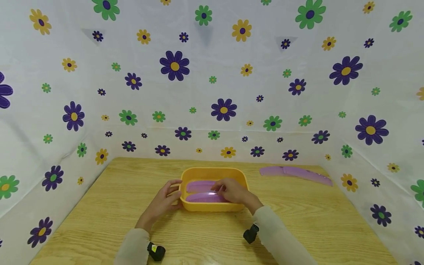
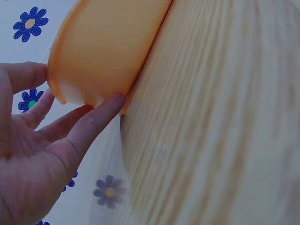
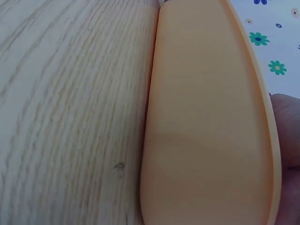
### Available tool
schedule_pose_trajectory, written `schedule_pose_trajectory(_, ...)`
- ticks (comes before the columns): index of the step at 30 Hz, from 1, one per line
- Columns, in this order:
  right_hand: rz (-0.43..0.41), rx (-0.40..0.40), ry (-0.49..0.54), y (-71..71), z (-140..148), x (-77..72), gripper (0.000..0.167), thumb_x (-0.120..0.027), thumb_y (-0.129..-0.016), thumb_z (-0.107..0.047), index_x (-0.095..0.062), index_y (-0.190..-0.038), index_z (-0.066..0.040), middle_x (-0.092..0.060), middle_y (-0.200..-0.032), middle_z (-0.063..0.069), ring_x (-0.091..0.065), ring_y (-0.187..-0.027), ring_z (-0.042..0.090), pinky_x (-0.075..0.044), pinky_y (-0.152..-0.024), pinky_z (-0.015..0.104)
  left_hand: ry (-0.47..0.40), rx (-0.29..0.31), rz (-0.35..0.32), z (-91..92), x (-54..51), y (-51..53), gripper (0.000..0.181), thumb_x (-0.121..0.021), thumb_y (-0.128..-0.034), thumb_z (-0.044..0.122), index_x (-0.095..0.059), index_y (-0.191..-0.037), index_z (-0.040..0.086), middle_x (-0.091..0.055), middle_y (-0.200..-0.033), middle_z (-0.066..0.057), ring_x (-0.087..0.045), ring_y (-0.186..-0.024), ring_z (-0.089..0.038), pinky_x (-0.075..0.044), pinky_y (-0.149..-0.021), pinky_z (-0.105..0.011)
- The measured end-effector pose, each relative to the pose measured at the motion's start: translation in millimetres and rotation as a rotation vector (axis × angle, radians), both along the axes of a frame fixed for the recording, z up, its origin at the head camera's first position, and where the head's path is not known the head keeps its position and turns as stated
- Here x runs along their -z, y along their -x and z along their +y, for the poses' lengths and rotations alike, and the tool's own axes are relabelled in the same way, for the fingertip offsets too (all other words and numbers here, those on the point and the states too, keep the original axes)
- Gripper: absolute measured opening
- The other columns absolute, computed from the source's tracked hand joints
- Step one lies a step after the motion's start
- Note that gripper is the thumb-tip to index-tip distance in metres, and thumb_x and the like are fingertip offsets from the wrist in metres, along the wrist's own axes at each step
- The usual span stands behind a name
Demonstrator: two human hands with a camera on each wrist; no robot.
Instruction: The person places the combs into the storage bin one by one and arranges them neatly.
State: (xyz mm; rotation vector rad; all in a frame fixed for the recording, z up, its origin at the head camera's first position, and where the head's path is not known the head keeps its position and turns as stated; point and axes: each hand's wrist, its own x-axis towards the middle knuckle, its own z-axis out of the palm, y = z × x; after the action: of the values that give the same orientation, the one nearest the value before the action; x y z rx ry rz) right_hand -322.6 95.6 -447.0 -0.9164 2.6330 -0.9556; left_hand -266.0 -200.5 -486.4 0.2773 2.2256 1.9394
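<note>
A yellow plastic tub (image 1: pixel 215 207) stands on the wooden table. Two purple combs lie in it: a rear comb (image 1: pixel 198 186) and a front comb (image 1: pixel 205 198) with its teeth toward me. My left hand (image 1: pixel 166 198) touches the tub's left end with spread, nearly straight fingertips, also seen against the tub wall (image 2: pixel 108 51) in the left wrist view. Inside the tub, my right hand (image 1: pixel 233 190) pinches the front comb near its right part with curled fingers. In the right wrist view the tub's front wall (image 3: pixel 206 112) hides most of that hand.
Two more purple combs, a left one (image 1: pixel 271 170) and a longer right one (image 1: pixel 308 175), lie overlapping at the back right of the table (image 1: pixel 132 191). A white flowered sheet (image 1: pixel 205 92) stands behind the table and along both sides.
</note>
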Motion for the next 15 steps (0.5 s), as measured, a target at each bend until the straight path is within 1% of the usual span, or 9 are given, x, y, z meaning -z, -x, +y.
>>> schedule_pose_trajectory(5,0.040,-0.001,0.006,-0.5,4.0,-6.4,0.038,-0.056,-0.088,0.014,-0.075,-0.117,-0.002,-0.076,-0.113,0.014,-0.065,-0.098,0.023,-0.060,-0.091,0.040,0.004,-0.004,0.001,-0.4,-1.4,-0.3,0.048,-0.049,-0.1093,0.018,-0.035,-0.154,0.011,-0.036,-0.162,-0.028,-0.052,-0.140,-0.047,-0.059,-0.101,-0.051)
schedule_pose_trajectory(8,0.051,-0.001,0.005,-1.5,5.8,-10.7,0.037,-0.056,-0.088,0.015,-0.075,-0.116,0.000,-0.075,-0.112,0.016,-0.066,-0.099,0.026,-0.060,-0.091,0.041,0.004,-0.003,-0.003,-0.1,-1.6,-0.1,0.048,-0.049,-0.1093,0.018,-0.035,-0.154,0.011,-0.036,-0.161,-0.029,-0.052,-0.139,-0.047,-0.059,-0.101,-0.051)
schedule_pose_trajectory(11,0.054,-0.006,-0.001,-2.7,7.3,-13.6,0.033,-0.058,-0.091,0.012,-0.075,-0.117,0.000,-0.075,-0.113,0.016,-0.066,-0.099,0.025,-0.060,-0.091,0.039,0.001,-0.005,-0.007,0.7,-1.1,0.2,0.048,-0.049,-0.1092,0.018,-0.035,-0.154,0.010,-0.037,-0.161,-0.029,-0.052,-0.139,-0.047,-0.059,-0.101,-0.051)
schedule_pose_trajectory(15,0.046,-0.014,0.016,-5.0,11.1,-18.2,0.028,-0.061,-0.094,0.009,-0.075,-0.116,0.000,-0.075,-0.113,0.016,-0.066,-0.099,0.025,-0.060,-0.091,0.039,0.005,-0.011,-0.009,1.7,-0.6,0.4,0.048,-0.050,-0.1091,0.018,-0.035,-0.154,0.010,-0.037,-0.161,-0.029,-0.052,-0.139,-0.047,-0.059,-0.101,-0.051)
